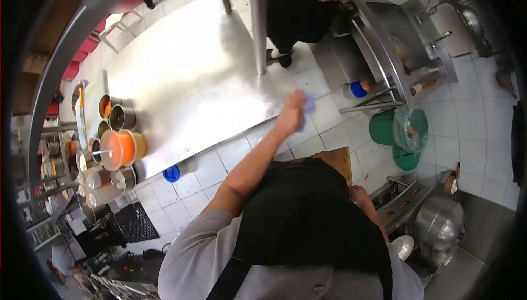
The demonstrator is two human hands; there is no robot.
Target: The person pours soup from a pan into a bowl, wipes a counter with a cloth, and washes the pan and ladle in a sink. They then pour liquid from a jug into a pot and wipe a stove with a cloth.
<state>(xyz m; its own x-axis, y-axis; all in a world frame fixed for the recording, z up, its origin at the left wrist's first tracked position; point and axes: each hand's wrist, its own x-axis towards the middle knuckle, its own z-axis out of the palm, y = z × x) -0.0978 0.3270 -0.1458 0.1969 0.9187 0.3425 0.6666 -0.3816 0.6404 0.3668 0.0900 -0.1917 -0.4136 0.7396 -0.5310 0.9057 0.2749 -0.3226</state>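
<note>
My left hand [295, 112] is stretched out past the near right corner of the steel table [192, 69], its fingers closed on a lilac-blue cloth [309, 104]. Hand and cloth are slightly smeared by motion. Low at my right side, my right hand [358, 194] is close to the edge of a brown board [336, 163], and its fingers are mostly hidden. The black apron [313, 217] covers part of the board.
Metal pots [122, 117] and orange-filled tubs [123, 147] crowd the table's left end. A person in black [299, 12] stands beyond the table, near a steel sink unit [401, 42]. Green bins [384, 127] are at right, with a large metal pot [439, 222] below them.
</note>
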